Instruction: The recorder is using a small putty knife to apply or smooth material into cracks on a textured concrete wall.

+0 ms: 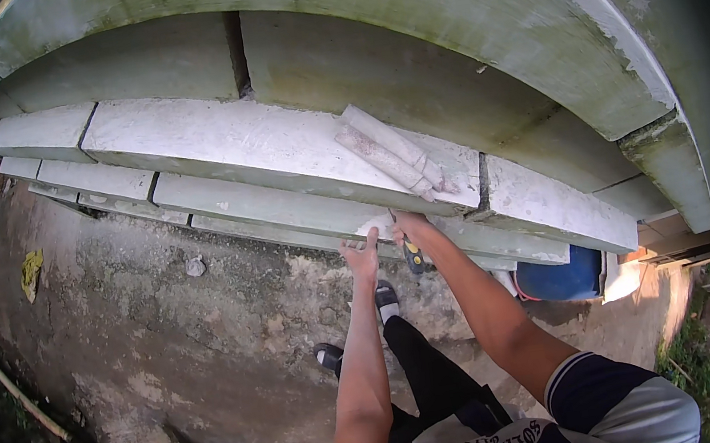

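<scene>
Head view, from the wearer outward: a short-sleeved navy and grey shirt (611,398) fills the lower edge, and two bare forearms reach up from it. The left hand (361,252) has its fingers spread and holds nothing; it is near the front of a long, pale greenish lower ledge (262,200), though whether it touches cannot be told. Just beside it, the right hand (411,228) is closed around a hand tool with a black-and-yellow handle (415,259), the handle's end sticking out below the fist; the working end is mostly hidden. Above both hands runs a long whitish upper ledge (210,142), split by dark joints. Two pale grey, elongated pieces (391,152) lie side by side on its top, slanting toward the front edge. Behind stands a greenish, stained wall (386,51).

Lower down are black trousers (423,360) and dark open footwear (385,294) on rough, patchy grey-brown ground (238,353). Farther off, a round blue container (560,278) sits under the ledges at the right, and a crumpled yellow scrap (32,275) lies at the left.
</scene>
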The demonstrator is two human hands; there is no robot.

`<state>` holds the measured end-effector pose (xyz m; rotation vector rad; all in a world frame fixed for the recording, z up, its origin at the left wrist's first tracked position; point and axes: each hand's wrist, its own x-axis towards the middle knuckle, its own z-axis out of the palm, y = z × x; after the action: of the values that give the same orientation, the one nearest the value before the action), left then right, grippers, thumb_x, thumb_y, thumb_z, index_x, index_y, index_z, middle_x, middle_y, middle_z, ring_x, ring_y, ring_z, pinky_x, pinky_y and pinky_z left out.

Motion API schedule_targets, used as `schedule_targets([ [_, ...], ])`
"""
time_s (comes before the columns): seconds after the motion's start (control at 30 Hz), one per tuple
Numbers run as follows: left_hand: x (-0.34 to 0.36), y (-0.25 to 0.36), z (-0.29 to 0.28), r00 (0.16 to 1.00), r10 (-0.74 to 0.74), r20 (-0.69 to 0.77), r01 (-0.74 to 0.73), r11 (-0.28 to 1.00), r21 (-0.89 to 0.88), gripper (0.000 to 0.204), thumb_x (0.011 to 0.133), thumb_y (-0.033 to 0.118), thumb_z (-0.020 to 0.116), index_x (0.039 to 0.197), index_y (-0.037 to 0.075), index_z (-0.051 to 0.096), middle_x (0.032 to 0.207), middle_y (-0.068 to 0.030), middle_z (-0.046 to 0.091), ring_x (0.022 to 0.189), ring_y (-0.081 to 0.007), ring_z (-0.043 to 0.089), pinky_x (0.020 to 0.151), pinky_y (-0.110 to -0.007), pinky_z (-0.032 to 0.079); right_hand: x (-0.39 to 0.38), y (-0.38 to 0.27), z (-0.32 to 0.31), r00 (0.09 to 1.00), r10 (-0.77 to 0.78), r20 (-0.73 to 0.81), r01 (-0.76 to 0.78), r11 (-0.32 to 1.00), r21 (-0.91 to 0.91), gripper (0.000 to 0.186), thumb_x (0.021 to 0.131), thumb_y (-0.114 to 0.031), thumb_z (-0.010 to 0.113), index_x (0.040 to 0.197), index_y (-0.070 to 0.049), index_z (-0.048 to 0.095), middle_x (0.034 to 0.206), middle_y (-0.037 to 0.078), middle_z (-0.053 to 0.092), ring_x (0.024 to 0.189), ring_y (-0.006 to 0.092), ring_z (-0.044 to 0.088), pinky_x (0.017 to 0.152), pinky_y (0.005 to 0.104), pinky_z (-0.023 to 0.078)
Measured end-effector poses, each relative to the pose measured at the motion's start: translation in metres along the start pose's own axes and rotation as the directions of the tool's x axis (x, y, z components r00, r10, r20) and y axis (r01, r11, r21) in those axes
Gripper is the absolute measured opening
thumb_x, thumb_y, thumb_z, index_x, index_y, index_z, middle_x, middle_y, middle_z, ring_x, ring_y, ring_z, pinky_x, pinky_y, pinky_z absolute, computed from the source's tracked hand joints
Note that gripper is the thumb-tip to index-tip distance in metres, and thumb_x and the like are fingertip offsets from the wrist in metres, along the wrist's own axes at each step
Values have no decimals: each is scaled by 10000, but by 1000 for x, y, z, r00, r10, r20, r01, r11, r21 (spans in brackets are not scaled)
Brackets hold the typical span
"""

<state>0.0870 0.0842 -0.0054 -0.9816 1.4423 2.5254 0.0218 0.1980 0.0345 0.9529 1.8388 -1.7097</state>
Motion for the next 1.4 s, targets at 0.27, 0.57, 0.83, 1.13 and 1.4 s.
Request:
schedule_targets([
  [0.27, 0, 0, -13, 1000, 0, -29, 0, 1000, -3, 1025, 734, 275, 813, 1390, -92, 116, 1316, -251, 411, 1187, -287, 469, 986, -358, 398, -50, 14, 12, 991, 43, -124, -69, 975, -213, 433, 921, -397, 571, 714, -41, 436, 503, 51, 435, 346, 160, 402, 326, 343, 352],
  [0.57, 1, -3, -15, 998, 50, -42, -51, 999, -19, 1012, 738, 288, 809, 1383, -97, 131, 1278, -250, 448, 1153, -280, 491, 962, -351, 411, -46, 13, 19, 997, 63, -38, -69, 982, -174, 420, 918, -383, 578, 692, -64, 424, 497, 34, 402, 351, 150, 384, 327, 330, 336],
  [0.83, 6, -5, -16, 1000, 24, -15, -24, 1000, 15, 1021, 737, 303, 808, 1381, -98, 124, 1291, -236, 435, 1171, -277, 473, 973, -355, 402, -26, 20, 24, 991, -118, -68, 110, 987, -118, 415, 936, -392, 542, 768, -25, 445, 530, 64, 444, 352, 149, 391, 327, 340, 343],
  [1.13, -2, -6, -13, 999, 31, -28, -32, 999, -44, 1014, 729, 284, 818, 1374, -103, 139, 1292, -235, 424, 1150, -266, 486, 951, -351, 419, -45, 7, 10, 998, 24, -65, -35, 982, -183, 425, 915, -407, 575, 744, -54, 413, 525, 48, 426, 356, 158, 406, 315, 338, 335],
  [1.4, -5, 1, 5, 998, 47, 37, -46, 999, -27, 987, 761, 293, 792, 1375, -107, 131, 1277, -239, 448, 1151, -271, 496, 959, -360, 421, 1, -1, 9, 998, -38, -44, 40, 998, 47, 415, 925, -394, 556, 766, -26, 448, 522, 83, 456, 346, 175, 429, 313, 357, 354],
])
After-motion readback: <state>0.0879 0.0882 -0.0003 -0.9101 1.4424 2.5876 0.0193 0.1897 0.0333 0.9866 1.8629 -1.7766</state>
